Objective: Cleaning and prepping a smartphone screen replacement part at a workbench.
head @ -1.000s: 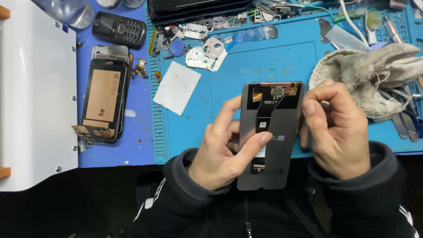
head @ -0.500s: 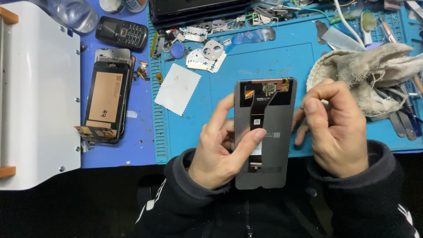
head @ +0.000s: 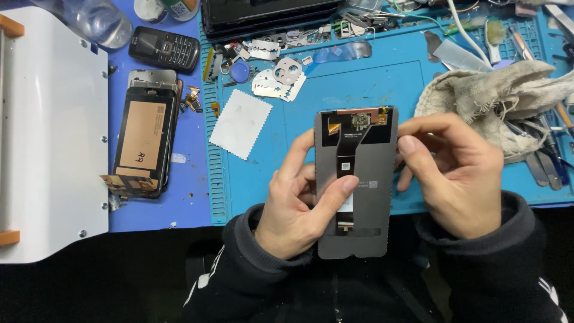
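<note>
I hold a grey phone display panel, back side up, over the blue work mat. A black flex cable runs down its middle from a small circuit area at the top edge. My left hand grips the panel from the left, thumb pressed on the flex cable near the centre. My right hand pinches the panel's right edge near the top with fingers curled; whether it also holds a small tool is hidden.
An opened phone and an old keypad phone lie on the left. A white machine fills the far left. A white textured sheet, metal parts, a rag and tools crowd the mat.
The panel has shifted slightly left and down in my hands. My right hand's fingers have moved up onto the panel's right edge. The left thumb stays on the flex cable.
</note>
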